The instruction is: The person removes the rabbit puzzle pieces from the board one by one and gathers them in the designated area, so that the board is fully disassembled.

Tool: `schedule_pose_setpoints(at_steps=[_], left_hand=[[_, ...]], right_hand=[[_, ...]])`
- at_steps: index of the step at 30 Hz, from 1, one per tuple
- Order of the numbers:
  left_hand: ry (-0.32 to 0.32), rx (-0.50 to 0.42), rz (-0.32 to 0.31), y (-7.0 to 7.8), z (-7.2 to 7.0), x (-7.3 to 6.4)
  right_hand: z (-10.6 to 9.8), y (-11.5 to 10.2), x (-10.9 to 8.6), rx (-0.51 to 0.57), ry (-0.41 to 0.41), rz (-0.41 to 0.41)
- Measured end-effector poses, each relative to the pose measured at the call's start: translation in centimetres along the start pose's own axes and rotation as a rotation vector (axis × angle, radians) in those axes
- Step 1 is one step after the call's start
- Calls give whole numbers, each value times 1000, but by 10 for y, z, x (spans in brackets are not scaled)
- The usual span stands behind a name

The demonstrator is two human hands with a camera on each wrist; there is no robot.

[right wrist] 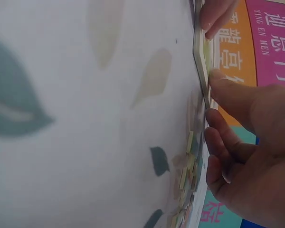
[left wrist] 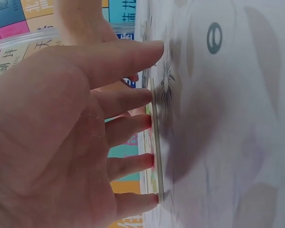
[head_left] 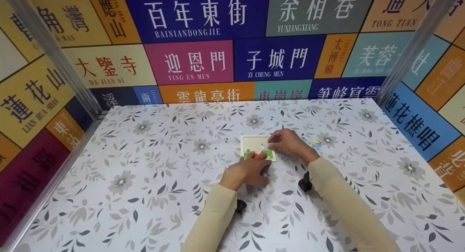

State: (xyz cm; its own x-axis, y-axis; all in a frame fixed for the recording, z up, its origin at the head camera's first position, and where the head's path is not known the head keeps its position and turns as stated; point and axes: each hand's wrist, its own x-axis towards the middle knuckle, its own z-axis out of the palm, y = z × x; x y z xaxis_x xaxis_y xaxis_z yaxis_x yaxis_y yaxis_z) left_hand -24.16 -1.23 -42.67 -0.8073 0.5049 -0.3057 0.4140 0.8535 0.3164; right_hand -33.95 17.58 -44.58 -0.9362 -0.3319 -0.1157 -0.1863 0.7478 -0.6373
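Note:
A small jigsaw puzzle board (head_left: 250,141) with a pale rim lies flat on the table, its lower part filled with green, red and white picture pieces. My left hand (head_left: 247,170) is at its near edge. In the left wrist view, the straight fingers (left wrist: 128,128) press down on the board while the thumb stands clear. On the far right side of the board is my right hand (head_left: 290,143). In the right wrist view, its thumb touches the board's face and the index finger meets its edge (right wrist: 203,71). The fingers partly cover the pieces.
Loose puzzle pieces (head_left: 315,143) lie just right of the board, partly behind the right hand; several pieces (right wrist: 185,178) show in the right wrist view. A flower-patterned cloth (head_left: 145,165) covers the table. Sign-printed panels (head_left: 189,61) stand at the back and sides.

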Motion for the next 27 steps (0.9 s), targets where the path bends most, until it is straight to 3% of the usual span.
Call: schedule_pose_setpoints(at_steps=[9, 16, 23, 27], left_hand=[[-38, 23, 2, 0, -1, 2], [-66, 8, -10, 1, -1, 2], [-76, -19, -22, 2, -2, 1], [-79, -26, -25, 2, -3, 0]], right_hand=[[-1, -1, 1, 12, -42, 52], [-3, -4, -2, 73, 5, 103], [-5, -6, -10, 126, 67, 37], [-17, -5, -16, 173, 127, -4]])
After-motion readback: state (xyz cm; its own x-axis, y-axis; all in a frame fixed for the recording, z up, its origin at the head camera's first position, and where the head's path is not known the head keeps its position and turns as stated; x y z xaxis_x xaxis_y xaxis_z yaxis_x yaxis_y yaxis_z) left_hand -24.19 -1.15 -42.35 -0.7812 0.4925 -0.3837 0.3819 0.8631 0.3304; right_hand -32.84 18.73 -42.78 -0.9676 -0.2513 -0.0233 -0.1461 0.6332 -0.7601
